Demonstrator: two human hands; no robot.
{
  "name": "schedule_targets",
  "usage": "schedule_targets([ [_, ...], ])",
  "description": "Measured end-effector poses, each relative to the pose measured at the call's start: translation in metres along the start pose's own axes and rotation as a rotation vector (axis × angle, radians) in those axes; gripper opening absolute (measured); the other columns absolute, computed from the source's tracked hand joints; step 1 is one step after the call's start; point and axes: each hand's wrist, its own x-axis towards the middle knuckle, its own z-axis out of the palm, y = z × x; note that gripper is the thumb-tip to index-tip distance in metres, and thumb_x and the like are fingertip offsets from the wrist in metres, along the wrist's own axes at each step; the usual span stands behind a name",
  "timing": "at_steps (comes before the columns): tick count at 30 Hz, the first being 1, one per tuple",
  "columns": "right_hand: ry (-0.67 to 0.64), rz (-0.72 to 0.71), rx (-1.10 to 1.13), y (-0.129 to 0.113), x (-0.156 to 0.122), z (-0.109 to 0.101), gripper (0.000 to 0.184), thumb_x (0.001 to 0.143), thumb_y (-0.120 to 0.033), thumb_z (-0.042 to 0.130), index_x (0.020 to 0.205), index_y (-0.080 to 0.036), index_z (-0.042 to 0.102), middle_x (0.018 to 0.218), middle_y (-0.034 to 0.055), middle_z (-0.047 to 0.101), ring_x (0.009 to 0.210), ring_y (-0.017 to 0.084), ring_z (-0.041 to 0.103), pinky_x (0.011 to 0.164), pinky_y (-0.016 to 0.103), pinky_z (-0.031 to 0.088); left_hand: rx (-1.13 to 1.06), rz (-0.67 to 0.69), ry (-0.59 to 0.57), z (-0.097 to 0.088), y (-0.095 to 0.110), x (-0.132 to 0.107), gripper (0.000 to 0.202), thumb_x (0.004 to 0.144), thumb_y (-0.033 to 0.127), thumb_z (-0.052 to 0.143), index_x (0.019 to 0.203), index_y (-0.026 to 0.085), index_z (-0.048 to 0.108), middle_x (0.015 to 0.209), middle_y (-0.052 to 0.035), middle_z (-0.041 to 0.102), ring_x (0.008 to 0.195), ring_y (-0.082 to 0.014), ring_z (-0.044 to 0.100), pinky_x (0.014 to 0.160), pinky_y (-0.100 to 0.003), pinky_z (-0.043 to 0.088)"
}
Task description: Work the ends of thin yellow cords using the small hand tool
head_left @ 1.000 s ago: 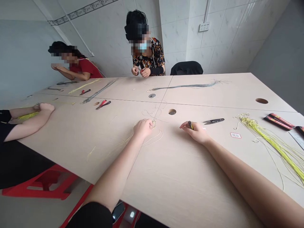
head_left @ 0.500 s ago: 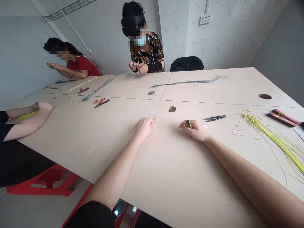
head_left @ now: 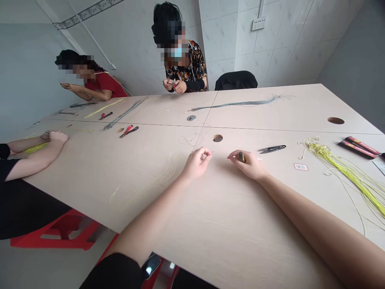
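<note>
My left hand [head_left: 197, 163] is just above the table with thumb and index finger pinched together. A thin bit of cord [head_left: 212, 153] pokes out at the fingertips; its details are too fine to make out. Pale yellow cord [head_left: 170, 167] lies in loose curves to the left of that hand. My right hand [head_left: 251, 165] rests on the table, curled round a small black-and-yellow tool [head_left: 242, 157], of which only one end shows. Just beyond the right hand lie black thread snips [head_left: 272, 149]. A bundle of yellow cords [head_left: 339, 168] with looped ends is farther right.
Two black-and-red boxes [head_left: 359, 147] and a small label [head_left: 301, 167] lie at right. Round holes [head_left: 218, 138] pierce the table. Red-handled pliers [head_left: 129, 131] and grey wire bundles [head_left: 237, 105] lie farther off. Co-workers sit opposite, and another person's hands [head_left: 57, 136] are at left.
My left hand has moved slightly right, toward my right hand, and turned so the pinched thumb and finger show. The cord loop that lay by it has shifted. My right hand stays nearly still.
</note>
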Motion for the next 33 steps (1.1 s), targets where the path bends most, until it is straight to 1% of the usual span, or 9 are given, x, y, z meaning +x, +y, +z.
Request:
schedule_targets([
  [3, 0.128, -0.096, -0.015, 0.001, -0.004, 0.005, 0.024, 0.079, -0.036, 0.051, 0.085, -0.018, 0.065, 0.057, -0.0014, 0.048, 0.051, 0.009, 0.038, 0.054, 0.024, 0.033, -0.088, 0.064, -0.021, 0.009, 0.012, -0.008, 0.009, 0.087, 0.022, 0.049, 0.084, 0.019, 0.057, 0.084, -0.0010, 0.064, 0.070, -0.0112, 0.054, 0.067, -0.023, 0.044],
  [5, 0.163, -0.163, -0.062, 0.003, -0.007, 0.007, 0.022, 0.079, -0.036, 0.053, 0.087, -0.018, 0.063, 0.056, -0.0020, 0.048, 0.050, 0.009, 0.039, 0.054, 0.024, 0.034, -0.082, 0.104, -0.044, 0.014, 0.015, -0.011, 0.009, 0.087, 0.020, 0.049, 0.083, 0.019, 0.057, 0.084, -0.0014, 0.064, 0.074, -0.0121, 0.055, 0.070, -0.024, 0.045],
  [6, 0.160, -0.194, -0.090, 0.004, -0.007, 0.008, 0.022, 0.079, -0.036, 0.053, 0.089, -0.019, 0.063, 0.057, -0.0020, 0.049, 0.050, 0.009, 0.040, 0.054, 0.023, 0.035, -0.076, 0.117, -0.061, 0.016, 0.016, -0.011, 0.009, 0.087, 0.019, 0.049, 0.083, 0.019, 0.057, 0.084, -0.0016, 0.064, 0.076, -0.0125, 0.056, 0.071, -0.024, 0.045],
  [9, 0.111, -0.275, -0.160, 0.007, -0.007, 0.010, 0.022, 0.079, -0.034, 0.053, 0.093, -0.020, 0.063, 0.059, -0.0012, 0.053, 0.050, 0.009, 0.043, 0.055, 0.023, 0.037, -0.073, 0.145, -0.111, 0.019, 0.014, -0.012, 0.008, 0.086, 0.016, 0.048, 0.085, 0.019, 0.056, 0.087, -0.0024, 0.064, 0.078, -0.0131, 0.056, 0.071, -0.024, 0.045],
  [13, 0.011, -0.359, -0.189, 0.009, -0.006, 0.010, 0.021, 0.078, -0.029, 0.052, 0.091, -0.019, 0.066, 0.059, 0.0001, 0.056, 0.052, 0.010, 0.048, 0.056, 0.023, 0.038, -0.067, 0.174, -0.122, 0.020, 0.012, -0.012, 0.007, 0.086, 0.015, 0.050, 0.090, 0.019, 0.054, 0.090, -0.0030, 0.064, 0.080, -0.0129, 0.056, 0.071, -0.024, 0.046],
  [19, -0.072, -0.398, -0.161, 0.008, -0.006, 0.009, 0.019, 0.075, -0.023, 0.055, 0.088, -0.019, 0.068, 0.060, 0.0005, 0.061, 0.053, 0.011, 0.052, 0.057, 0.023, 0.039, -0.059, 0.173, -0.141, 0.020, 0.013, -0.013, 0.008, 0.086, 0.014, 0.050, 0.091, 0.019, 0.053, 0.090, -0.0027, 0.064, 0.081, -0.0131, 0.057, 0.071, -0.024, 0.046],
  [26, -0.082, -0.439, -0.179, 0.013, -0.004, 0.011, 0.016, 0.073, -0.020, 0.051, 0.080, -0.018, 0.066, 0.063, 0.0017, 0.063, 0.054, 0.011, 0.054, 0.056, 0.023, 0.040, -0.032, 0.220, -0.151, 0.023, 0.009, -0.013, 0.009, 0.086, 0.014, 0.050, 0.091, 0.020, 0.053, 0.092, -0.0033, 0.064, 0.088, -0.0150, 0.059, 0.079, -0.027, 0.047],
  [30, -0.146, -0.487, -0.211, 0.015, -0.004, 0.011, 0.018, 0.070, -0.015, 0.049, 0.079, -0.019, 0.064, 0.065, 0.0014, 0.064, 0.056, 0.011, 0.054, 0.057, 0.023, 0.038, -0.039, 0.235, -0.159, 0.025, 0.010, -0.014, 0.008, 0.086, 0.015, 0.050, 0.091, 0.020, 0.054, 0.092, -0.0036, 0.063, 0.089, -0.0154, 0.058, 0.080, -0.027, 0.047],
  [33, -0.187, -0.495, -0.234, 0.014, -0.004, 0.010, 0.017, 0.068, -0.012, 0.046, 0.075, -0.019, 0.061, 0.064, 0.0008, 0.062, 0.055, 0.011, 0.052, 0.056, 0.022, 0.036, -0.034, 0.222, -0.174, 0.025, 0.013, -0.015, 0.008, 0.086, 0.016, 0.049, 0.090, 0.020, 0.054, 0.092, -0.0035, 0.063, 0.088, -0.0157, 0.058, 0.080, -0.028, 0.047],
])
